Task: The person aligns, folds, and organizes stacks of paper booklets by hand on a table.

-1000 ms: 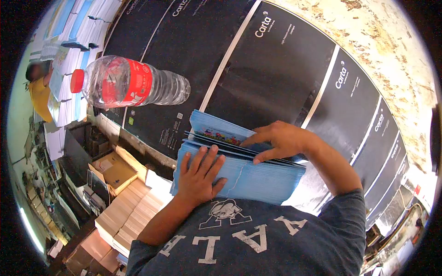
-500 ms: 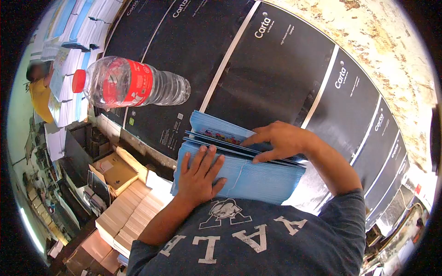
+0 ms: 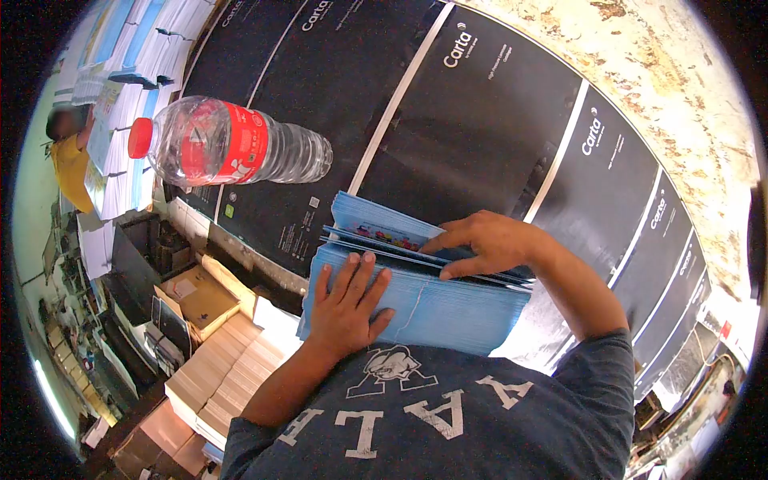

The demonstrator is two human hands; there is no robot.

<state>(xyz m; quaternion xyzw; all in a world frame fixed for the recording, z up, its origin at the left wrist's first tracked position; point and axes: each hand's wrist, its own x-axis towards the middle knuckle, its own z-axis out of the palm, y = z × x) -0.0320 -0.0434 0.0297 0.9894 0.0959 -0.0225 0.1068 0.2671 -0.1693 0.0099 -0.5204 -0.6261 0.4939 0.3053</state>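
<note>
The bench (image 3: 472,144) was covered with black panels bearing white "Carta" lettering and divided by pale strips. On it, beyond the hands, was a clear plastic bottle with a red cap and red label (image 3: 244,148). At the far left of the room, a person in a yellow top (image 3: 74,174) was beside tall stacks of white and blue paper (image 3: 126,108); lower down were an open brown cardboard box (image 3: 200,300) and a block of stacked tan sheets (image 3: 232,364). A thick stack of light-blue printed paper sheets (image 3: 448,312) lay close before the dark shirt with white lettering (image 3: 512,424). The left hand (image 3: 342,308) pressed flat on it, palm down, fingers slightly spread. The right hand (image 3: 492,242) reached in from the right, forefinger and thumb apart among the raised sheets; whether it gripped any could not be told.
</note>
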